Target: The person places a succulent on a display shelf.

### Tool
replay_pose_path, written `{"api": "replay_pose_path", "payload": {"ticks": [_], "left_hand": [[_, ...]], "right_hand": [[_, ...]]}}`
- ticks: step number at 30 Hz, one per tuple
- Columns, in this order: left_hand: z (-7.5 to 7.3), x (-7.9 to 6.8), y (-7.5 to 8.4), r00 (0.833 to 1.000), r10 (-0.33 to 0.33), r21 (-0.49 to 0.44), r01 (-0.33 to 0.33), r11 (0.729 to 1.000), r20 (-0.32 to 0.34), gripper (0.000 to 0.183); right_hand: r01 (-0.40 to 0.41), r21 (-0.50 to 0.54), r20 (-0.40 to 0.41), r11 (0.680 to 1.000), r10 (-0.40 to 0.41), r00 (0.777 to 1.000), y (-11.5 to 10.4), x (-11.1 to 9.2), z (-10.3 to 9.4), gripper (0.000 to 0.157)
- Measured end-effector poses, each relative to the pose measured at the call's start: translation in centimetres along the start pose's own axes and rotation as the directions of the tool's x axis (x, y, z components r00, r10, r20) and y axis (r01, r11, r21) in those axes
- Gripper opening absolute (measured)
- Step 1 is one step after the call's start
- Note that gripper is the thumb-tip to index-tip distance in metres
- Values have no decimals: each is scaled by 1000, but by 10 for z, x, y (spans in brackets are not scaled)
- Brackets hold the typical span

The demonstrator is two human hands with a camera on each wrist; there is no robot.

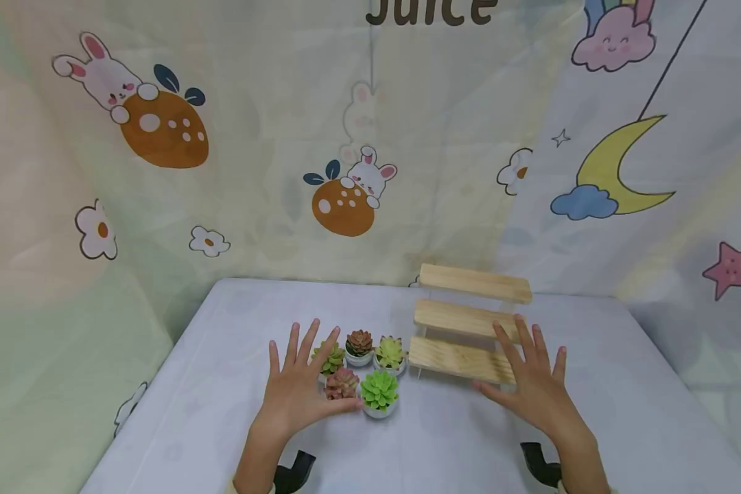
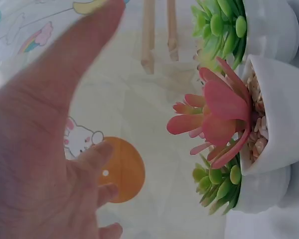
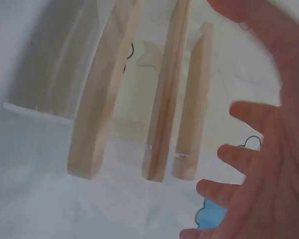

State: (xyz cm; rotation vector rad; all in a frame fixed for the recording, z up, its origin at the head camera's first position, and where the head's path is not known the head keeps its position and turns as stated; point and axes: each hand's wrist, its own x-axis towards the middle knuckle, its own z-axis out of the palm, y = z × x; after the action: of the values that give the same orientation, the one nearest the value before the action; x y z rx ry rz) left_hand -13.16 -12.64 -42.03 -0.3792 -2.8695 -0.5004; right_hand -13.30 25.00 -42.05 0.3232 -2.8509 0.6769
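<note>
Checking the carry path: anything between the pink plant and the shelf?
Yes, low down: the bright green plant and, behind it, the pale green plant stand between pink plant and shelf. Over their tops, nothing visible.

Lower centre: front succulent (image 1: 379, 388) bright green, its pot (image 1: 379, 413) white; pink succulent (image 1: 341, 385) dusty-toned. Right of centre: shelf boards (image 1: 460, 361) pale tan, grained. Upper left: printed fruit (image 1: 167, 137) orange-brown, white-spotted.

The spread left grip (image 2: 40, 142) hangs near a pink potted succulent (image 2: 222, 112).
</note>
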Motion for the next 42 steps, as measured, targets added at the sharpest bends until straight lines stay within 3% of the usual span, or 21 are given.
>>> {"api": "replay_pose_path", "payload": {"ticks": [4,7,9,13,17,21,24,27,30,35,42], "left_hand": [[-1,-6,-3,995,-56,-55,52,997,-82,105],[-1,-13,-7,973,-166,-159,140,977,-159,99],[-1,-18,-9,952,-248,-273,193,943,-182,94],[6,-28,-12,921,-355,-504,234,831,-159,89],[17,-37,-10,891,-445,-664,278,695,-93,86],[29,-40,-8,863,-505,-765,329,554,6,79],[39,-42,-8,858,-508,-809,350,472,74,74],[48,-43,-8,861,-490,-831,367,417,135,70],[56,-43,-9,872,-461,-850,364,381,166,71],[68,-42,-10,893,-416,-880,330,343,173,71],[74,-40,-8,901,-402,-891,310,332,164,70]], "right_hand": [[7,206,-109,979,16,994,7,3,-3,90],[-73,354,-149,932,133,980,15,6,-10,75],[-152,413,-150,898,231,961,22,7,-14,68],[-325,516,-65,793,414,908,39,8,-16,74],[-461,579,95,672,507,857,59,7,-6,83],[-466,631,213,621,439,873,72,5,5,74],[-419,656,229,628,364,903,74,1,9,64],[-378,669,201,640,334,921,73,-2,12,56],[-365,674,198,643,319,927,73,-3,15,53],[-397,680,231,617,334,914,76,-2,19,56],[-417,685,254,597,341,905,78,-1,20,58]]}}
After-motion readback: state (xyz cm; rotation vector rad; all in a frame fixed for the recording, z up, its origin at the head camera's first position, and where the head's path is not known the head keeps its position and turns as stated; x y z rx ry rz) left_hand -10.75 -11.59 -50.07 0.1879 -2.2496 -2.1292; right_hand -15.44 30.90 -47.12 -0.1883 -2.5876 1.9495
